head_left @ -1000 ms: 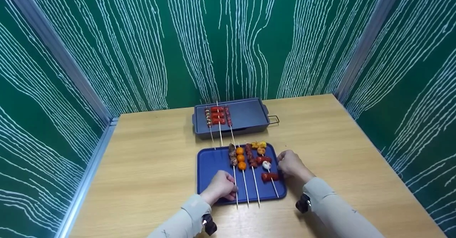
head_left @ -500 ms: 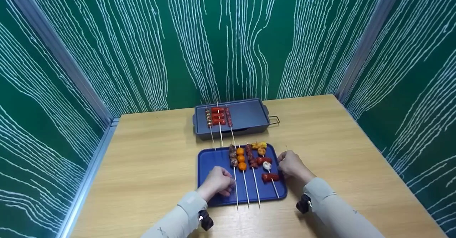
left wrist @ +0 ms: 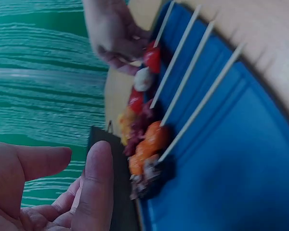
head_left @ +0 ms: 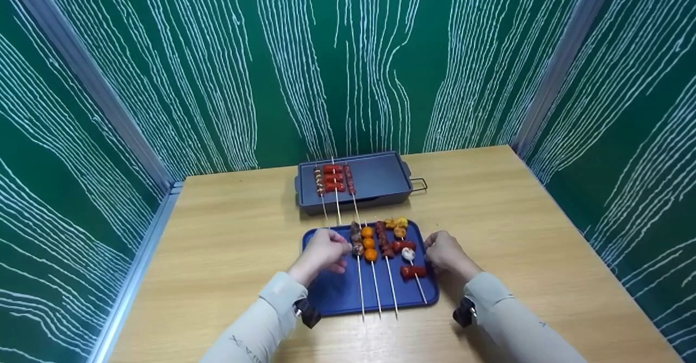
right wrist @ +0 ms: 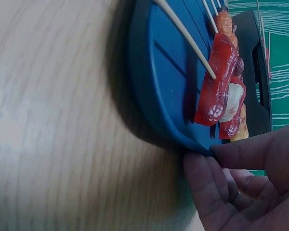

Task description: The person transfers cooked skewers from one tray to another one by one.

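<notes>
On the blue tray [head_left: 340, 295], at the near middle of the table [head_left: 234, 243], four skewers are laid side by side on the right half: from left to right, one dark skewer [head_left: 356, 239], one orange skewer [head_left: 368, 242] with three balls, one red skewer [head_left: 383, 239] and one mixed skewer [head_left: 408, 254]. Their bare ends are pointed nearward, probably so that they can be easily gripped; three of these overhang the near rim.

The tray's right rim is pinched between thumb and fingers by the right hand [head_left: 448, 254], seemingly to steady it. By the left hand [head_left: 323, 251] nothing is held: its thumb and forefinger are parted, its other fingers bent, and it is poised over the tray's left half, just beside the dark skewer's food.

Beyond the tray, one grill [head_left: 380, 175] is set, with three skewers on its left side: one brown skewer [head_left: 319, 181], one sausage skewer [head_left: 334, 178] and one thin skewer [head_left: 349, 178]. Their sticks are extended over its near edge, perhaps as handles. One wire handle [head_left: 419, 184] is seen at its right.
</notes>
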`<state>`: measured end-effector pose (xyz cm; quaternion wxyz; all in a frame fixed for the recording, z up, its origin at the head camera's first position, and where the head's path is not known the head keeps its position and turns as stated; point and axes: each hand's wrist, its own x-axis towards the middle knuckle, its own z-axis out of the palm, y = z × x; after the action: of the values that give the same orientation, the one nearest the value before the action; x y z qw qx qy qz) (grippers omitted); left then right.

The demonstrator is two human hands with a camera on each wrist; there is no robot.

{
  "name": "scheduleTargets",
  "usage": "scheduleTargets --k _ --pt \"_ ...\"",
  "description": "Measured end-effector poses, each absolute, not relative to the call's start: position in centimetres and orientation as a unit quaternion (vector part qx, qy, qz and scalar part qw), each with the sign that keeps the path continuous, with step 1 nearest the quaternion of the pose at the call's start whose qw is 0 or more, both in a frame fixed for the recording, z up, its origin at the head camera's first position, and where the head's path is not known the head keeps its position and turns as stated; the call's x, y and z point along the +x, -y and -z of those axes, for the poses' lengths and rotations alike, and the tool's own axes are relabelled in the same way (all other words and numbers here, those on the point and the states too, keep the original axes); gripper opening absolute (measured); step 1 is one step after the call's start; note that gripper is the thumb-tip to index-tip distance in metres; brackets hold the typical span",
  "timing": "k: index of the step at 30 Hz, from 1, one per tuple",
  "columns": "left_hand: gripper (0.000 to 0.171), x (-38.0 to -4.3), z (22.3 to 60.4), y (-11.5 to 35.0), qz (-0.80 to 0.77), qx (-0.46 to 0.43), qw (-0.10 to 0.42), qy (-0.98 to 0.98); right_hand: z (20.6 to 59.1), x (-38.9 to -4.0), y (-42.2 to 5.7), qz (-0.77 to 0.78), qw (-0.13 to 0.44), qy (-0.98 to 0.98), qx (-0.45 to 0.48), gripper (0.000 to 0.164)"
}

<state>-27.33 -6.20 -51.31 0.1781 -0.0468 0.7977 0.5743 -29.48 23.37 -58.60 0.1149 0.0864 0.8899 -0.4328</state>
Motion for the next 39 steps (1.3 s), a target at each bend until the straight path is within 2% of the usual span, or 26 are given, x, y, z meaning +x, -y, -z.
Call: scheduleTargets --k 9,26,34,39 --pt "0.013 -29.4 50.5 6.5 -0.6 -0.04 0.143 -0.786 58.6 -29.4 -23.4 0.432 0.111 -0.891 0.087 0.014" --pt "0.015 -32.9 50.8 8.7 -0.578 -0.036 0.027 -0.815 58.5 -29.4 -23.2 0.416 0.086 -0.902 0.076 0.012" --pt "0.017 -34.3 52.1 9.7 -0.551 -0.067 0.02 -0.831 58.4 -29.2 -23.1 0.414 0.089 -0.903 0.076 0.013" --pt "0.016 -34.8 53.1 9.8 -0.568 -0.09 0.038 -0.818 58.3 -29.1 -23.0 0.416 0.086 -0.902 0.076 0.013"
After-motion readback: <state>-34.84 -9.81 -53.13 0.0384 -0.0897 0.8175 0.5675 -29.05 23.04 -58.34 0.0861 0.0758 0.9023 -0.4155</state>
